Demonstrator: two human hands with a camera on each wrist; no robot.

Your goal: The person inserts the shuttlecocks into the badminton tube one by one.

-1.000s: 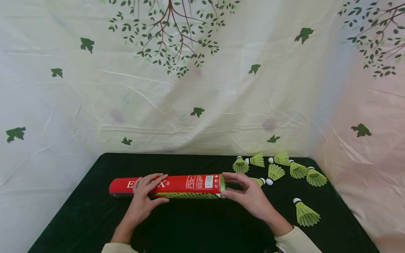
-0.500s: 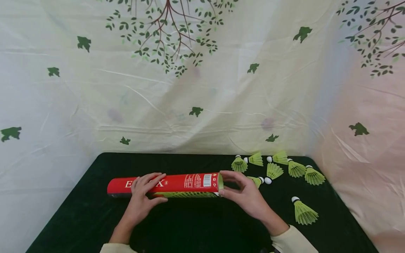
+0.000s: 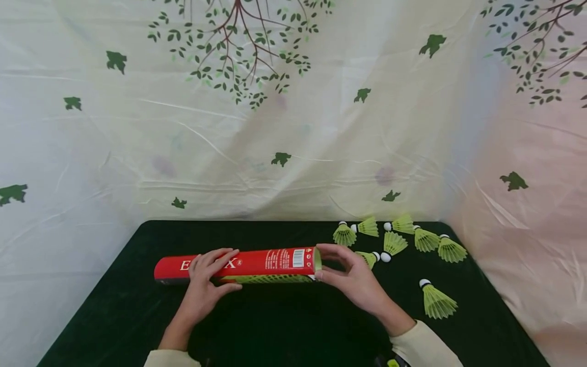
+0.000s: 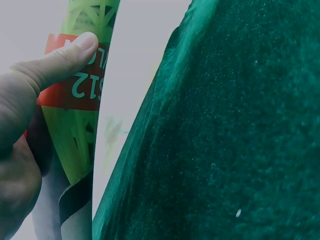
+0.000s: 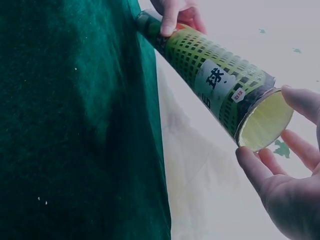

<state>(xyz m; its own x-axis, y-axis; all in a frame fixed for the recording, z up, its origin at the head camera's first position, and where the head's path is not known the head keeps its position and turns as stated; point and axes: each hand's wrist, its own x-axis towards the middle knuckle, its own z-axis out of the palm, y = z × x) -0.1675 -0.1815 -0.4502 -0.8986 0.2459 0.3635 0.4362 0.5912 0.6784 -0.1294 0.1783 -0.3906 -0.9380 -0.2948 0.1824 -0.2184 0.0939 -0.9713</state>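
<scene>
A red, green-patterned cardboard shuttlecock tube (image 3: pixel 275 261) lies sideways above the dark table, its open end to the right. My left hand (image 3: pixel 206 275) grips it left of its middle, fingers over the top and thumb along the front; in the left wrist view the thumb presses on a red band. My right hand (image 3: pixel 355 278) holds the rim of the open end between fingertips and thumb. The right wrist view shows a pale yellow-green inside within that rim (image 5: pixel 267 122). One lone yellow shuttlecock (image 3: pixel 437 300) lies right of my right hand.
Several yellow shuttlecocks (image 3: pixel 394 243) with white bases lie scattered at the table's back right. Dark green cloth covers the table (image 3: pixel 284 326). A pale curtain (image 3: pixel 257 137) printed with leaves and branches hangs behind and along the sides.
The whole scene slides slightly left and up in the head view. Both hands keep the same hold on the tube, and the shuttlecocks lie as before.
</scene>
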